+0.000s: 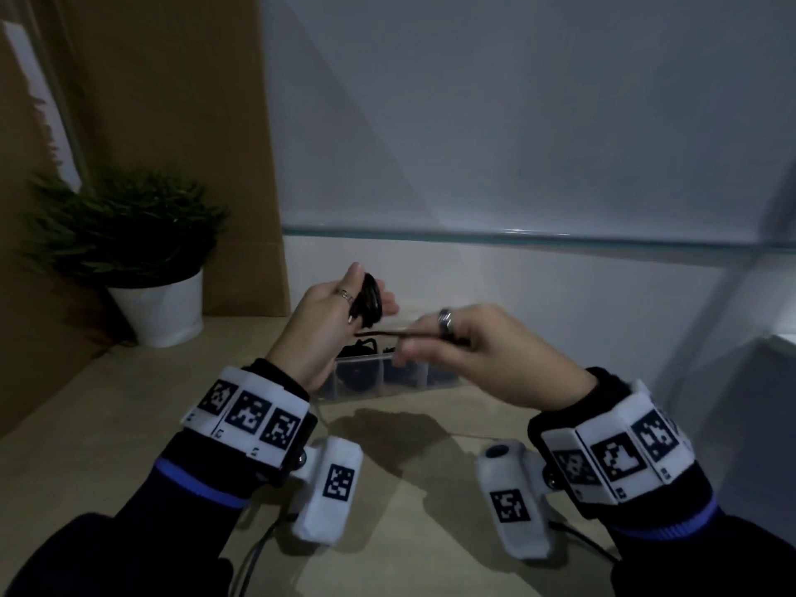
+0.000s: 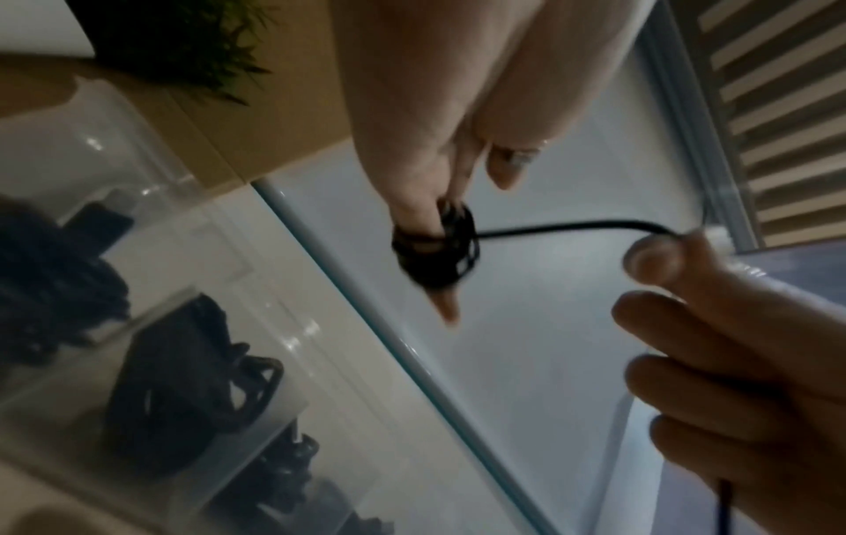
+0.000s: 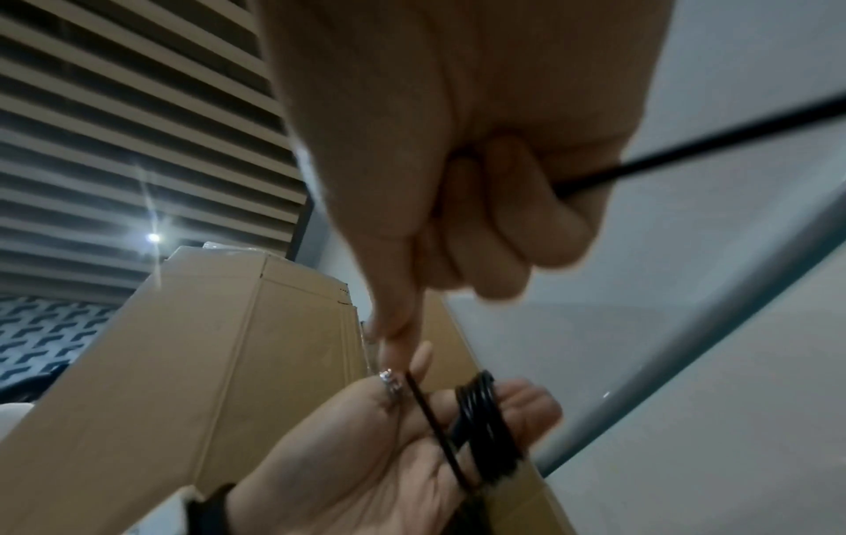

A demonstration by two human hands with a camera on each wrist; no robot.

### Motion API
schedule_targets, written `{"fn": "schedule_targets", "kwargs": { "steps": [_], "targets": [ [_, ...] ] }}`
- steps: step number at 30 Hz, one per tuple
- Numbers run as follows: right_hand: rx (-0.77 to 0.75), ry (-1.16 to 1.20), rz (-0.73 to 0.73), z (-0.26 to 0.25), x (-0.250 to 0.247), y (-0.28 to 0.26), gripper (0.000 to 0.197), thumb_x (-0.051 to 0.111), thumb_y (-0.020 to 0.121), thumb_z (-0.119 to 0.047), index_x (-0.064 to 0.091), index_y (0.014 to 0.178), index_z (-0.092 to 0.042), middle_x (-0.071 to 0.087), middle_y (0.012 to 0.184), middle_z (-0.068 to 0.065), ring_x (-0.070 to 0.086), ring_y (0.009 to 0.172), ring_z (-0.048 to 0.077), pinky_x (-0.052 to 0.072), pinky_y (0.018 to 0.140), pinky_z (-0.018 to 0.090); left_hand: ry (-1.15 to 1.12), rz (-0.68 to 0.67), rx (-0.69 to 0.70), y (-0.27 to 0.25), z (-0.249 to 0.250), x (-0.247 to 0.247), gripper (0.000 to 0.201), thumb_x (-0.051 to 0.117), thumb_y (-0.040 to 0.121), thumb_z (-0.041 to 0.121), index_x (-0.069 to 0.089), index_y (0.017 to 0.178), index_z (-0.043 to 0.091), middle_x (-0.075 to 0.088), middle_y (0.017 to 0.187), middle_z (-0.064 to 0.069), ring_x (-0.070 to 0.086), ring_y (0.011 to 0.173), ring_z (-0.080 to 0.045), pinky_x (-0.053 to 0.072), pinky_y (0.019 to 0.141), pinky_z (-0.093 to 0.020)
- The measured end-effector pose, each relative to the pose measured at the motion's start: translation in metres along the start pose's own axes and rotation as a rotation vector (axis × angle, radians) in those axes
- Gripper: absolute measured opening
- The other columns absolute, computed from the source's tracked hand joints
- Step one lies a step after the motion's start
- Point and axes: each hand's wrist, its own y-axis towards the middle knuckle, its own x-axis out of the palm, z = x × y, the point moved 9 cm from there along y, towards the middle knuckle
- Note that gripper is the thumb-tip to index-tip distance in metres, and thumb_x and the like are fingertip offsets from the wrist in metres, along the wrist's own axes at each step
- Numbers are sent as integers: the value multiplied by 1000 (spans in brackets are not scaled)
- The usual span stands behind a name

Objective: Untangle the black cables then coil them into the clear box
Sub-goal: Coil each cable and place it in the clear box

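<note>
Right hand [image 1: 469,359] gripping black cable [image 1: 400,333] — coil round left hand [image 1: 331,314]

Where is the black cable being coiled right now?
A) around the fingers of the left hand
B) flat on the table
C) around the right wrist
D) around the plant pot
A: the black cable loops around the fingers of the left hand, while the right hand holds its free length.
</note>
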Motion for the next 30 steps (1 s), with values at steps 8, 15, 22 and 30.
{"fn": "schedule_targets", "kwargs": {
  "steps": [8,15,22,30],
  "targets": [
    [168,-131,468,35,-48,-8,15,61,86,-36,65,73,-35,68,71,-13,60,67,7,45,67,28,-26,-649,-209,-50,-3,62,37,45,87,26,67,91,-4,69,83,-16,68,75,-22,54,72,-24],
    [195,-124,-214,37,17,-5,13,55,92,-31,69,91,-31,63,82,-14,54,72,-5,38,70,11,-280,-163,43,-11,11,20,31,45,91,22,63,96,-4,72,86,-12,70,83,-19,54,74,-20],
    [21,-32,23,6,-3,-1,12,62,87,-31,73,87,-28,72,84,-8,63,71,2,49,69,25,-16,-53,-17,-5,-4,6,34,41,98,23,62,95,-4,69,90,-15,70,78,-15,54,81,-24],
    [-23,78,566,17,-53,-9,20,79,62,-38,69,64,-21,57,57,-7,35,52,7,29,53,19,103,-571,-186,-39,-10,54,35,51,86,26,62,99,-5,70,82,-11,68,78,-18,54,77,-23]
  ]
}}
